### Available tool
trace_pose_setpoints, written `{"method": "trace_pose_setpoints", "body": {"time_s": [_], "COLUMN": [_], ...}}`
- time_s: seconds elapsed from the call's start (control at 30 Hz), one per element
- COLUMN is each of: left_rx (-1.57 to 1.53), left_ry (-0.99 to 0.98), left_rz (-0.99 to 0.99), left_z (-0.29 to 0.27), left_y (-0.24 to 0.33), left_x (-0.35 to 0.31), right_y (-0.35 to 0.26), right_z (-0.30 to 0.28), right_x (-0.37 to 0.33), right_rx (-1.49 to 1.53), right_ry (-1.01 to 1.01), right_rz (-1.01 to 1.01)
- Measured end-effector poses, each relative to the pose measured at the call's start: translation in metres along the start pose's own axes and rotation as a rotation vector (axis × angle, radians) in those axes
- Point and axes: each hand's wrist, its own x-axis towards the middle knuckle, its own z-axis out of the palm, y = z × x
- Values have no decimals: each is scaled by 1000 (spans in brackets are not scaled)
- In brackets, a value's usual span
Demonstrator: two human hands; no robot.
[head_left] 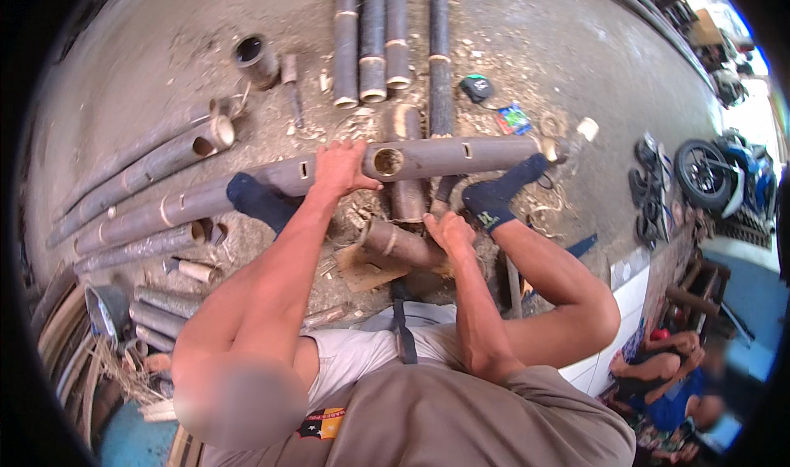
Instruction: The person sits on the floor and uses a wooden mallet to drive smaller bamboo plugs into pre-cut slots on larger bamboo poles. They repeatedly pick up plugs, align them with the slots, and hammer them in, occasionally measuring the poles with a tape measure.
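Observation:
A long brown bamboo pole point(428, 156) lies crosswise in front of me, with a round hole and narrow rectangular slots cut in its wall. My left hand point(340, 167) grips it from above, just left of the round hole, fingers over the far side and thumb toward the hole. Below the pole, my right hand point(453, 234) is closed around the light handle of a tool point(447, 189); its dark upper part reaches the pole's near side, and its working end is hidden. My feet in dark socks point(262, 204) touch the pole on both sides of my hands.
Short bamboo pieces point(397, 243) lie under and near the pole. Several bamboo poles point(373, 39) stretch away at the far side, others point(156, 158) lie left. A bamboo cup point(256, 60), mallet-like tool point(291, 88) and shavings are on the floor. Sandals point(652, 187), a motorbike point(724, 175) and another person point(671, 376) are right.

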Motion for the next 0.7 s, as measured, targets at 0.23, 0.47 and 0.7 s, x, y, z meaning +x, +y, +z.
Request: {"method": "trace_pose_setpoints", "body": {"time_s": [0.23, 0.47, 0.7], "left_rx": [17, 52, -30], "left_ry": [31, 98, 23], "left_rz": [34, 48, 38], "left_z": [3, 8, 2], "left_y": [8, 6, -3], "left_x": [-4, -12, -7], "right_y": [33, 20, 30], "right_z": [16, -24, -95], "right_x": [28, -8, -75], "right_rx": [274, 197, 380], "right_ry": [10, 150, 267], "right_rz": [43, 51, -334]}}
